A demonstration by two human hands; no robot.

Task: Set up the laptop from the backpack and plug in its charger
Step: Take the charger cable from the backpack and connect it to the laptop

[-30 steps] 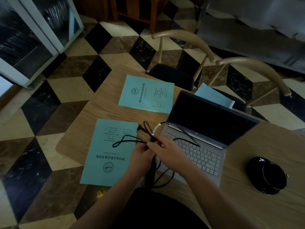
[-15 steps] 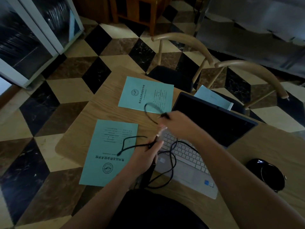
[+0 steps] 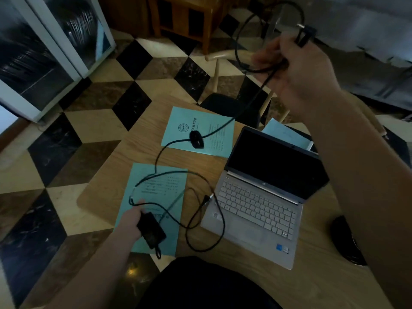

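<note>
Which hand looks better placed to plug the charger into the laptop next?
Probably the right hand: it holds the cable's plug end, raised above the open laptop. The left hand grips the power brick.

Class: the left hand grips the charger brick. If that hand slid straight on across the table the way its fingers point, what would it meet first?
Probably the cable looped on the table, then the laptop; depth is unclear. The left hand holds the brick.
</note>
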